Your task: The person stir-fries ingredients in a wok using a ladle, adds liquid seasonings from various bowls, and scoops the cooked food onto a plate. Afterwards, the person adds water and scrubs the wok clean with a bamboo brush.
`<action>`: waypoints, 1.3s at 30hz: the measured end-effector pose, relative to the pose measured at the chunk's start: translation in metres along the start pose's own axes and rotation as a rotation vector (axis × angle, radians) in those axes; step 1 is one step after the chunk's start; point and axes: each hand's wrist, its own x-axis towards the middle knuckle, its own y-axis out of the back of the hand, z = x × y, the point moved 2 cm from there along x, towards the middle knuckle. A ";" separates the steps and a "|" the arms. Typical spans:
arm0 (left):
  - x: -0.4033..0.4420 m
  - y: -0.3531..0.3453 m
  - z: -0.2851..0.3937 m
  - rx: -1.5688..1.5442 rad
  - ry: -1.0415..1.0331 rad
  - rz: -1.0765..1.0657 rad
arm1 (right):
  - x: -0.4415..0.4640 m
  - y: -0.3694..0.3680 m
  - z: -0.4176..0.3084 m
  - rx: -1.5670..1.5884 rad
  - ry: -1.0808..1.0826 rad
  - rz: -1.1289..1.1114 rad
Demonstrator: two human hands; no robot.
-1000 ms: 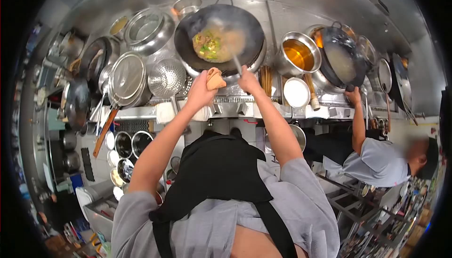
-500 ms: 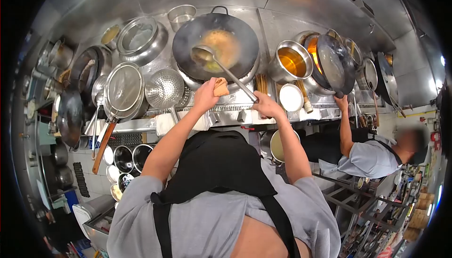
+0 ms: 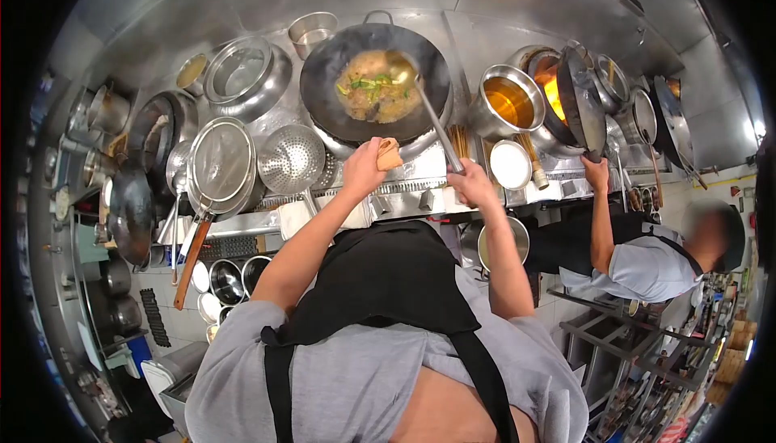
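Observation:
A large dark wok (image 3: 325,79) sits on the burner in front of me, with a brothy stir-fry (image 3: 373,97) with green vegetable pieces in it. My left hand (image 3: 363,170) is closed on a folded tan cloth (image 3: 389,154) at the wok's near edge. Whether the cloth wraps a wok handle is hidden. My right hand (image 3: 474,185) is wrapped round the handle of a long metal ladle (image 3: 438,124). The ladle's bowl dips into the far right part of the food.
Left of the wok lie a perforated skimmer (image 3: 291,158) and a mesh strainer (image 3: 220,156). To its right stand a metal pot of amber liquid (image 3: 509,103), a white bowl (image 3: 511,165) and a bamboo brush (image 3: 533,160). Beyond, a co-worker (image 3: 647,261) tilts a wok (image 3: 584,103) over flames.
The ladle bowl has swung from the left of the wok to its far right side. Green pieces now show clearly in the food. Flames beside the co-worker's wok look brighter.

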 end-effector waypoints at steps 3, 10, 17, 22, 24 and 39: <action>0.004 -0.009 -0.004 0.013 -0.023 0.043 | 0.023 -0.045 0.007 -0.012 0.119 0.273; 0.001 -0.009 -0.006 -0.003 -0.046 0.038 | 0.015 -0.047 0.000 0.412 -0.059 -0.087; 0.003 0.009 0.000 -0.466 0.199 -0.042 | 0.083 -0.075 -0.007 -0.297 0.102 0.244; -0.064 0.107 0.044 -1.678 0.617 -0.073 | 0.099 -0.048 -0.003 -0.470 0.190 0.153; -0.099 0.158 0.056 -1.849 0.751 -0.134 | 0.064 -0.051 -0.064 -0.673 0.202 0.199; -0.230 0.272 0.082 -1.740 0.570 0.637 | 0.264 -0.327 -0.355 0.955 -0.130 -0.965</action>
